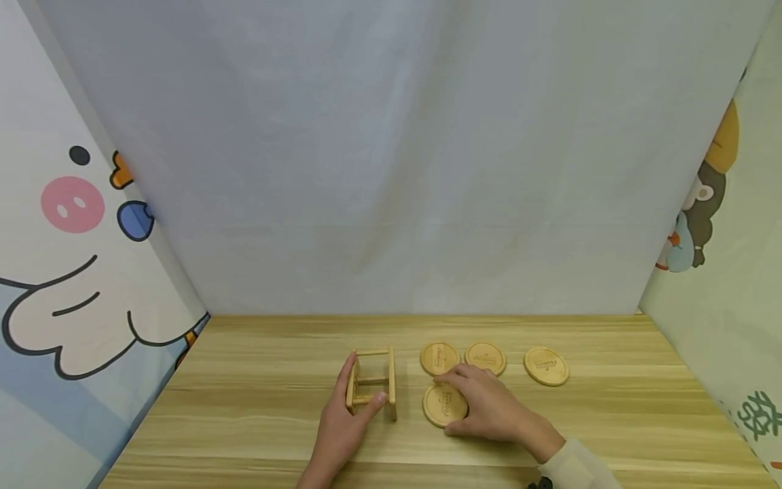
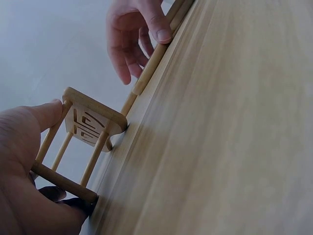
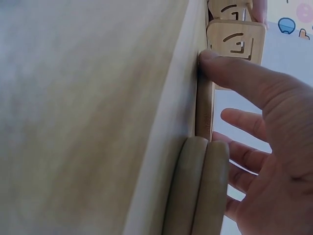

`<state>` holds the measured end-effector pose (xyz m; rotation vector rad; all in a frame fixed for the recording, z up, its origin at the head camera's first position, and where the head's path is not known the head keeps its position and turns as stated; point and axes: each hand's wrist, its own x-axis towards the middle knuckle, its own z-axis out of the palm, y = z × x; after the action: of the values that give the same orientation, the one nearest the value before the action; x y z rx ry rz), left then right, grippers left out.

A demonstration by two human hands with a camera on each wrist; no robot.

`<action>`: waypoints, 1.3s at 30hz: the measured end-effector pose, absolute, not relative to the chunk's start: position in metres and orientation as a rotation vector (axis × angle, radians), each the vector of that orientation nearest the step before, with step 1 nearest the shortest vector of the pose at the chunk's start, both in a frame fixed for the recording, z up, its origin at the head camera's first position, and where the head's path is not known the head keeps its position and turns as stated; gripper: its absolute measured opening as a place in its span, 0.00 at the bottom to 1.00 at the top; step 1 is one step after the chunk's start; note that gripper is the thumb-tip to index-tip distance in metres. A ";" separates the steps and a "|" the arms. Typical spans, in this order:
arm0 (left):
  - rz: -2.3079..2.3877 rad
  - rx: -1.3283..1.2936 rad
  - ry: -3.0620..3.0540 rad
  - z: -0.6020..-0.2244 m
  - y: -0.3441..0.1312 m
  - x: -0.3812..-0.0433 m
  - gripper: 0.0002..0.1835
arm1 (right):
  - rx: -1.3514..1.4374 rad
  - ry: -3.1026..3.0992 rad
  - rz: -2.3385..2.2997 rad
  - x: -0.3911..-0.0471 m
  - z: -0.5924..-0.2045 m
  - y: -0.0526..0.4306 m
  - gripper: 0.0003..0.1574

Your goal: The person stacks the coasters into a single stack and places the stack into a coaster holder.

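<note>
Currently, the front coaster (image 1: 444,405) lies between the hands (image 1: 345,424) (image 1: 489,407), near the rack (image 1: 393,379).

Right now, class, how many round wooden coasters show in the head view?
4: one coaster gripped by the right hand, two coasters just beyond it, another farther right; more may hide beneath.

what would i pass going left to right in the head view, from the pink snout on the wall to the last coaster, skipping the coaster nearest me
Pink snout, blue drawing, wooden rack, back-left coaster, back-middle coaster, rightmost coaster.
</note>
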<state>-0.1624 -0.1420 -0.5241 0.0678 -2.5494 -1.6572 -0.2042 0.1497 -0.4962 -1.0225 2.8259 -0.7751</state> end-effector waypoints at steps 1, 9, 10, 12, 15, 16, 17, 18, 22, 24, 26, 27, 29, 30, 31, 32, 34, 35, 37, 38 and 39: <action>-1.657 0.069 -2.548 -0.524 -0.142 -0.163 0.52 | -1.027 2.825 -0.770 -0.205 -0.496 0.150 0.48; -1.649 0.081 -2.558 -0.525 -0.141 -0.162 0.52 | -1.014 2.817 -0.764 -0.206 -0.498 0.149 0.47; -1.650 0.084 -2.560 -0.525 -0.141 -0.162 0.52 | -1.012 2.817 -0.765 -0.207 -0.498 0.149 0.47; -1.648 0.084 -2.562 -0.525 -0.142 -0.162 0.52 | -1.012 2.818 -0.764 -0.207 -0.498 0.149 0.47; -1.649 0.075 -2.560 -0.524 -0.142 -0.162 0.51 | -1.022 2.822 -0.761 -0.206 -0.497 0.149 0.47; -1.649 0.072 -2.559 -0.523 -0.142 -0.162 0.51 | -1.024 2.825 -0.759 -0.206 -0.497 0.149 0.47; -1.649 0.068 -2.558 -0.523 -0.142 -0.162 0.51 | -1.026 2.826 -0.756 -0.206 -0.497 0.149 0.47; -1.648 0.064 -2.558 -0.523 -0.141 -0.162 0.51 | -1.027 2.828 -0.753 -0.206 -0.497 0.149 0.47; -1.655 0.066 -2.556 -0.522 -0.141 -0.162 0.51 | -1.043 2.840 -0.737 -0.205 -0.497 0.149 0.47; -1.655 0.067 -2.556 -0.522 -0.141 -0.162 0.51 | -1.054 2.846 -0.725 -0.205 -0.496 0.149 0.48; -1.653 0.072 -2.558 -0.522 -0.141 -0.161 0.51 | -1.060 2.853 -0.709 -0.205 -0.496 0.148 0.48; -1.650 0.073 -2.559 -0.522 -0.141 -0.161 0.51 | -1.063 2.854 -0.703 -0.205 -0.496 0.148 0.48; -1.641 0.071 -2.562 -0.522 -0.141 -0.161 0.51 | -1.063 2.853 -0.693 -0.204 -0.495 0.149 0.49; -1.641 0.076 -2.563 -0.522 -0.141 -0.161 0.51 | -1.064 2.852 -0.689 -0.204 -0.495 0.149 0.49; -1.641 0.079 -2.565 -0.522 -0.141 -0.162 0.51 | -1.064 2.851 -0.686 -0.204 -0.495 0.149 0.49; -1.642 0.082 -2.566 -0.523 -0.141 -0.162 0.51 | -1.065 2.849 -0.685 -0.203 -0.495 0.149 0.49; -1.640 0.086 -2.567 -0.523 -0.141 -0.162 0.51 | -1.070 2.846 -0.681 -0.203 -0.494 0.150 0.49; -1.641 0.089 -2.566 -0.523 -0.142 -0.162 0.51 | -1.074 2.846 -0.679 -0.203 -0.494 0.150 0.49; -1.644 0.094 -2.567 -0.523 -0.142 -0.161 0.52 | -1.080 2.846 -0.674 -0.203 -0.494 0.150 0.49; -1.644 0.093 -2.567 -0.523 -0.142 -0.161 0.52 | -1.083 2.847 -0.670 -0.203 -0.494 0.150 0.49; -1.643 0.093 -2.568 -0.523 -0.142 -0.161 0.52 | -1.084 2.847 -0.666 -0.203 -0.494 0.150 0.49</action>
<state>-0.1609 -0.1417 -0.5230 0.0933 -2.5676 -1.6429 -0.2027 0.1504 -0.4940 -1.0840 2.8474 -0.6665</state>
